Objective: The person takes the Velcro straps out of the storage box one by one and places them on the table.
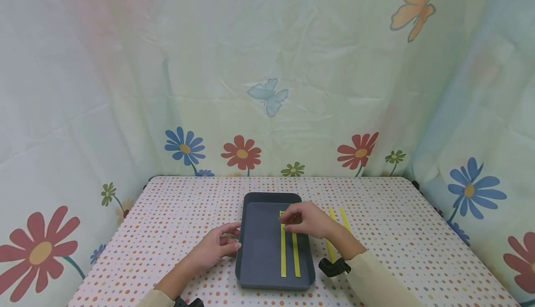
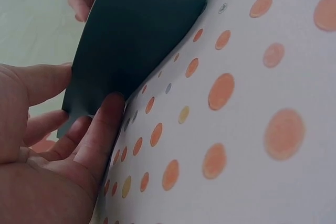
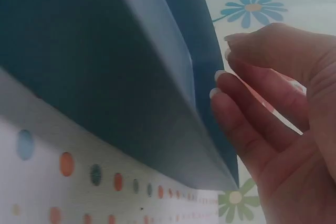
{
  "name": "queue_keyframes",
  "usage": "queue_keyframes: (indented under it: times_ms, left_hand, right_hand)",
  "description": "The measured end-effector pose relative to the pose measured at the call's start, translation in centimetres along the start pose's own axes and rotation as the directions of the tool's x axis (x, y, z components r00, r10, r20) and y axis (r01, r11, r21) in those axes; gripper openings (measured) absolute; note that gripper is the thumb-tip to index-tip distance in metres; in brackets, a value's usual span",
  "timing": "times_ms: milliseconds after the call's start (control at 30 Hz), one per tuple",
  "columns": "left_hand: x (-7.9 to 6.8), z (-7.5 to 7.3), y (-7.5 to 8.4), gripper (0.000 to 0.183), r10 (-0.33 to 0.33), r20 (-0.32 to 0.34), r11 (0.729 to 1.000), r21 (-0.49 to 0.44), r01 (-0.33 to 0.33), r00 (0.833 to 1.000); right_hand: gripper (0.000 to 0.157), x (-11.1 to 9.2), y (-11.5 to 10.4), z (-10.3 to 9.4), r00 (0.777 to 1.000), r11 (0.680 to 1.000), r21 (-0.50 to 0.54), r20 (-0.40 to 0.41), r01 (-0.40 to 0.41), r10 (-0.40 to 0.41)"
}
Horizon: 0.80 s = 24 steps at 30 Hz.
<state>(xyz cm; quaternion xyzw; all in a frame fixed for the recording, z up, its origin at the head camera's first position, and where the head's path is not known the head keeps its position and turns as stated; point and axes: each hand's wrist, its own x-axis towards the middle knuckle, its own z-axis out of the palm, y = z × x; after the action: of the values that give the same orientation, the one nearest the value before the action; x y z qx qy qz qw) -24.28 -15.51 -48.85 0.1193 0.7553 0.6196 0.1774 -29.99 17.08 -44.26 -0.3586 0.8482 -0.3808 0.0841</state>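
Note:
A dark grey rectangular tray (image 1: pixel 261 242) lies on the table, longer from front to back than across. Two narrow yellow strips (image 1: pixel 283 256) lie lengthwise in its right half. My right hand (image 1: pixel 307 218) hovers over the tray's right side, fingers loosely bent, with nothing visible between them; it covers the upper part of one strip. In the right wrist view its fingertips (image 3: pixel 219 76) appear beside the tray's rim. My left hand (image 1: pixel 213 246) rests against the tray's left side, and in the left wrist view its fingers (image 2: pixel 102 124) touch the outer wall.
Two more yellow strips (image 1: pixel 344 218) lie on the table to the right of the tray, partly hidden by the right forearm. A dotted cloth (image 1: pixel 188 209) covers the table. Flower-and-butterfly curtains (image 1: pixel 317 88) hang behind and at both sides.

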Motion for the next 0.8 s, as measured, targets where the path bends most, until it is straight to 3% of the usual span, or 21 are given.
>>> queue_keyframes:
  times_ms: [233,400,633,800]
  left_hand:
    - [0.0,-0.1,0.0,0.066,0.011,0.003,1.0,-0.01,-0.011,1.0]
    - [-0.2,0.0,-0.2,0.067,0.01,0.009,1.0,-0.009,-0.01,1.0]
    - [-0.1,-0.1,-0.3,0.068,0.014,0.017,1.0,-0.013,-0.014,1.0]
    - [0.1,-0.2,-0.4,0.068,0.018,0.017,1.0,-0.014,-0.018,1.0]
  right_hand:
    - [0.024,1.1,-0.6,-0.5,0.991,0.996,-0.085,0.137,0.011,0.001]
    - [0.026,1.9,-1.1,-0.3,0.967,0.982,-0.185,0.243,-0.026,0.071]
    - [0.027,3.2,-1.3,0.1,0.952,0.93,-0.366,0.296,0.035,0.081]
    - [0.026,3.9,-1.8,0.4,0.944,0.903,-0.425,0.318,0.061,0.087]
